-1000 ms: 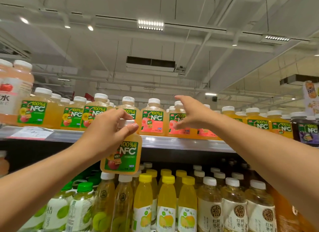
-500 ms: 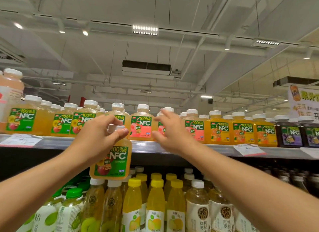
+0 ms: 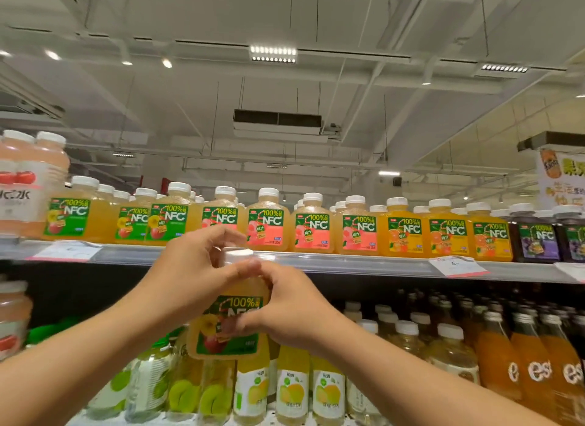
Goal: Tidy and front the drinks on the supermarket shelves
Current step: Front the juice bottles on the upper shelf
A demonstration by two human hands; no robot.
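A: How is the bottle (image 3: 228, 324) held, and where?

B: It is held upright in the air below the top shelf (image 3: 348, 265), in front of the lower rows. The neck under the cap is gripped by the left hand (image 3: 190, 276), fingers curled round it; the label side is grasped by the right hand (image 3: 285, 314), thumb across the front. Both hands are closed on it, probably so that it can be steadied and its label turned forward.

A: Where is it likely meant to go?

B: A matching green label is seen on the apple bottles (image 3: 76, 215) at the left of the top row, so a place there is judged likely. The peach bottles (image 3: 269, 224) and orange bottles (image 3: 446, 232) further right are already faced outward.
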